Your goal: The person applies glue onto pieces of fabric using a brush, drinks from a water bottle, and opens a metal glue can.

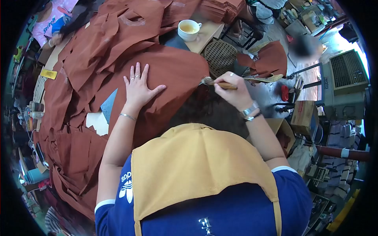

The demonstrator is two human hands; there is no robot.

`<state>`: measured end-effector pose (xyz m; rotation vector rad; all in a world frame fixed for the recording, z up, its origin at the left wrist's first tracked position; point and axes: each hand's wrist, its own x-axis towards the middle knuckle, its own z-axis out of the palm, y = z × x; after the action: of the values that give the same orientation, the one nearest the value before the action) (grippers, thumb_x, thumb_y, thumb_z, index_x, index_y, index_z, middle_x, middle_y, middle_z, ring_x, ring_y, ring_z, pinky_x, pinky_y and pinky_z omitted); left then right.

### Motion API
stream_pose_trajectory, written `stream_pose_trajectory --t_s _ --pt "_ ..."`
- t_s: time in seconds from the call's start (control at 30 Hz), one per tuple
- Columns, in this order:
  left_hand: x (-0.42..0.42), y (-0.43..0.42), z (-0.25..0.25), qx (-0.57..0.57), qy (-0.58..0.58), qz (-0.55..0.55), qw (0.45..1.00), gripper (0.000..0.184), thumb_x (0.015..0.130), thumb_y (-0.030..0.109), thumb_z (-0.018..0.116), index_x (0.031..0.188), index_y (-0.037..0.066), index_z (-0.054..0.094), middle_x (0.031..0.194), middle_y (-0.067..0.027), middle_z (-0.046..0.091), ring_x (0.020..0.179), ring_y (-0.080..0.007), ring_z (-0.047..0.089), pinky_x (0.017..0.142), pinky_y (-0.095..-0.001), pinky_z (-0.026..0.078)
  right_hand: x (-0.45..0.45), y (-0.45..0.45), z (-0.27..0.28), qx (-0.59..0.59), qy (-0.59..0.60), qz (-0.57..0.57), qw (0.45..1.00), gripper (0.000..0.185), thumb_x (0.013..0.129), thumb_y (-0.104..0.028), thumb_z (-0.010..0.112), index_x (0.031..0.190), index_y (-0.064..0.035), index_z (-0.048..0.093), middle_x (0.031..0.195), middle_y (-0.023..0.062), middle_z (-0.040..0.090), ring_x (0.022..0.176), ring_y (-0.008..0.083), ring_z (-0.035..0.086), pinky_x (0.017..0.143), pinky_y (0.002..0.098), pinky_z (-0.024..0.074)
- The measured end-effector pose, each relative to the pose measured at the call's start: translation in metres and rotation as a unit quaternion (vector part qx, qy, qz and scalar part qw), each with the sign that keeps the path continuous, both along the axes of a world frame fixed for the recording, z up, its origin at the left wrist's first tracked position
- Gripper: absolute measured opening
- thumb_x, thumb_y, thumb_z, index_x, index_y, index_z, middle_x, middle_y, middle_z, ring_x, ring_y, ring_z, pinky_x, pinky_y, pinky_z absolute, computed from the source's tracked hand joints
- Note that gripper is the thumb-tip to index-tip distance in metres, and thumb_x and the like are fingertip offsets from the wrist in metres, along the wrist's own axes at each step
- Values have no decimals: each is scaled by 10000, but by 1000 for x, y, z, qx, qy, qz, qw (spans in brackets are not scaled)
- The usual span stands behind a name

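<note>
Your right hand (231, 92) has its grip closed on the wooden handle of a small brush (227, 85), thumb and fingers pinching it near the bristles, probably for close control of the tip. The bristles meet the rounded right edge of a red-brown sheet (173, 65), which lies in front of you over other layers of the same colour.

Your left hand (141, 89) is open, palm down with fingers spread on that sheet; it grasps nothing and seems to steady the material by pressing it flat. Past the sheet's far edge, a white cup (189, 30) of pale yellow liquid stands on the tabletop (210, 34), seemingly within easy reach of the brush. A woven seat (220, 59) is to its right. Further left are a blue piece (108, 105), a cream piece (97, 123) and a yellow label (48, 74).

Your fingers partly cover the handle, and the bristle tip is too small to tell whether it is wet. Folds hide most of the tabletop; the lower layers cannot be counted. A person in pink (51, 23) is cut off at the upper left.
</note>
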<state>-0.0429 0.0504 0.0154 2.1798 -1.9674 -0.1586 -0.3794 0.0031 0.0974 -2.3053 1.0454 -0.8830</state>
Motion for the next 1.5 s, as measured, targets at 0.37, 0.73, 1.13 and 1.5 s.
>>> stream_pose_trajectory --t_s 0.37,0.73,1.13,1.5 --pt "6 -18 -1 -7 -15 -33 999 1101 730 818 594 1550 131 337 1627 -193 221 1507 -389 177 1161 -662 143 -4 -10 0 40 24 -49 998 88 774 -90 723 824 -23 697 791 122 679 761 239 685 693 333 534" --pt "14 -50 -7 -35 -43 -107 993 1088 731 825 580 1536 127 359 1618 -197 235 1503 -388 184 1160 -665 150 -7 -17 12 52 71 16 996 79 755 -63 723 809 -25 679 771 124 666 738 254 676 685 340 540" --pt "15 -112 -15 -61 -42 -221 972 1066 742 824 577 1549 172 330 1605 -200 258 1483 -412 216 1179 -570 205 -22 -25 27 65 120 -25 990 85 758 -60 727 820 -18 685 805 116 671 754 247 673 699 334 531" --pt "14 32 10 38 -35 -42 998 1014 750 777 613 1536 184 369 1614 -231 220 1501 -411 182 1126 -700 164 13 -18 5 46 22 57 997 103 750 -84 725 823 -43 666 773 112 646 711 286 658 666 362 530"
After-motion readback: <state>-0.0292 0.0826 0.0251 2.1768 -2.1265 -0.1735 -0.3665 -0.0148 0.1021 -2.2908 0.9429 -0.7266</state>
